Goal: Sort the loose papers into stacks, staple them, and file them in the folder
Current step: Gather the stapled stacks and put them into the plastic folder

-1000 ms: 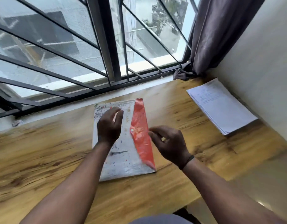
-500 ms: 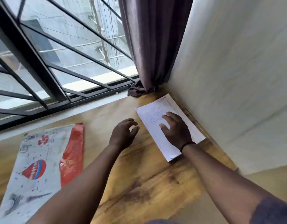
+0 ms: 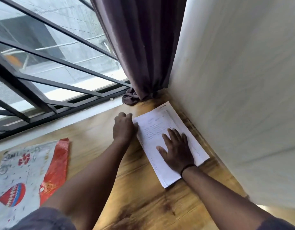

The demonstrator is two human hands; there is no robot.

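Observation:
A stack of white printed papers (image 3: pixel 153 127) lies on the wooden desk (image 3: pixel 140 196) along the right wall. My right hand (image 3: pixel 176 150) rests flat on the stack, fingers spread, holding nothing. My left hand (image 3: pixel 124 127) sits at the stack's left edge with the fingers curled against the paper edge; I cannot tell if it grips any sheets. The white patterned folder with a red flap (image 3: pixel 27 173) lies flat at the left of the desk, apart from both hands. No stapler is in view.
A white wall (image 3: pixel 243 97) borders the desk on the right, close to the papers. A dark curtain (image 3: pixel 140 55) hangs into the back corner. The barred window (image 3: pixel 52 72) runs along the far edge of the desk.
Both hands left the folder and moved right to the paper stack. The right hand now lies flat on it and the left hand has reached its left edge. The view turned right.

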